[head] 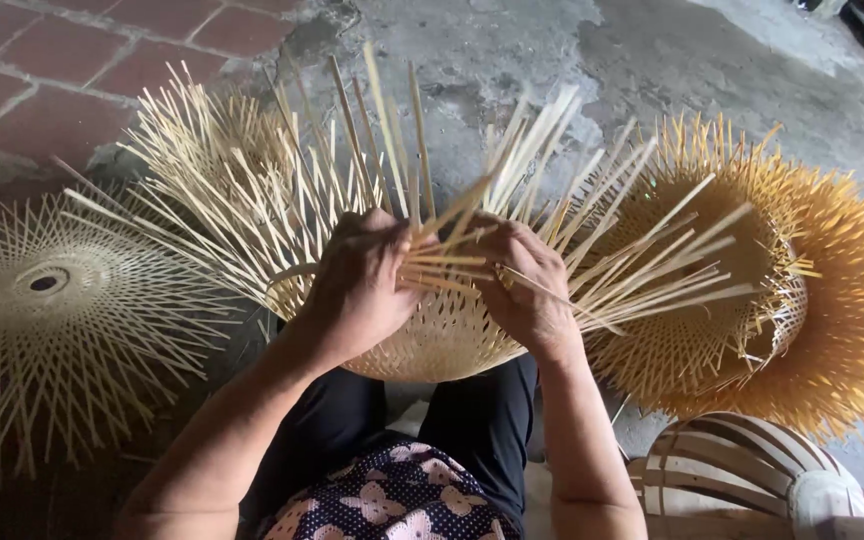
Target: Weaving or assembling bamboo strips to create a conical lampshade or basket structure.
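Ribbed wooden mould (742,480) nearest, by the right knee. Half-woven bamboo basket (442,335) sits on the lap; left hand (357,290) and right hand (527,285) have fingers pinching its loose strips (452,250). Finished baskets (802,290) farther right on the floor, flat woven disc (47,300) left.

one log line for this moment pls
left hand gripping strips | right hand bending strips | half-woven bamboo basket on lap | woven stack right

fingertips (422,245) hidden among bamboo strips (642,275)
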